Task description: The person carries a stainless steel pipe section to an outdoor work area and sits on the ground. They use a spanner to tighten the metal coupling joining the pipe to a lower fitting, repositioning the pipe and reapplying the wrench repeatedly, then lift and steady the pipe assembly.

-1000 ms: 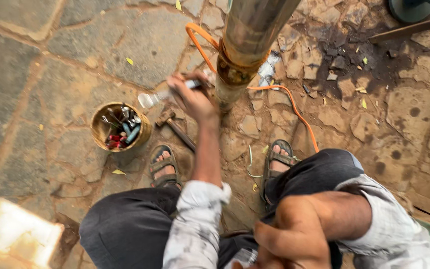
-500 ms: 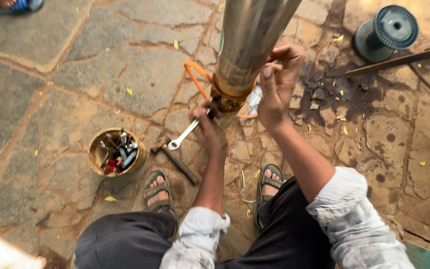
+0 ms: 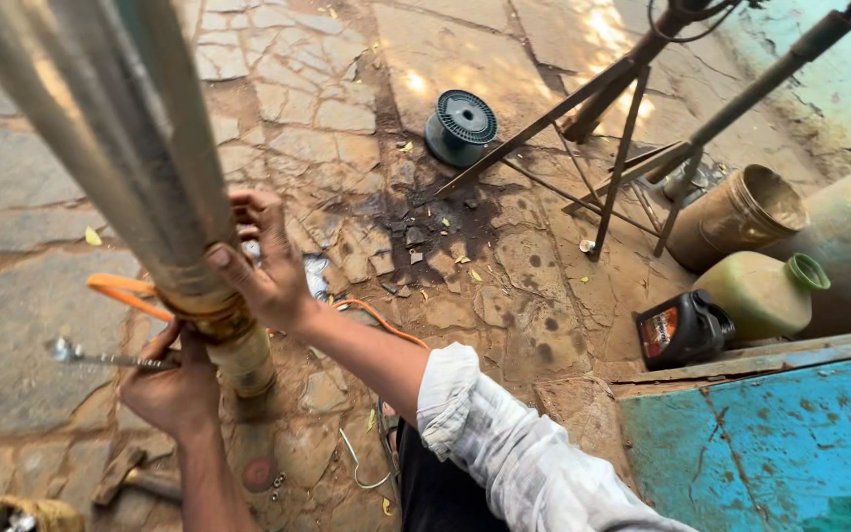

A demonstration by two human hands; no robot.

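Observation:
A long steel pump cylinder (image 3: 120, 148) stands tilted on the stone floor, with a brass-coloured collar (image 3: 211, 313) low down. My right hand (image 3: 263, 264) grips the cylinder just above that collar. My left hand (image 3: 171, 386) is closed on a metal spanner (image 3: 91, 356) whose head sticks out to the left, close against the collar. An orange cable (image 3: 125, 293) loops around the base of the cylinder.
A hammer (image 3: 130, 478) lies on the floor at lower left beside a tin of small tools (image 3: 12, 514). A black wire spool (image 3: 461, 125), a metal tripod stand (image 3: 622, 118), a dark oil can (image 3: 684, 329), a green jug (image 3: 762, 293) and a blue board (image 3: 770, 443) are to the right.
The view has swung right and closer. My right hand has slid down the cylinder to the collar. My left hand still holds the spanner, now level at the collar.

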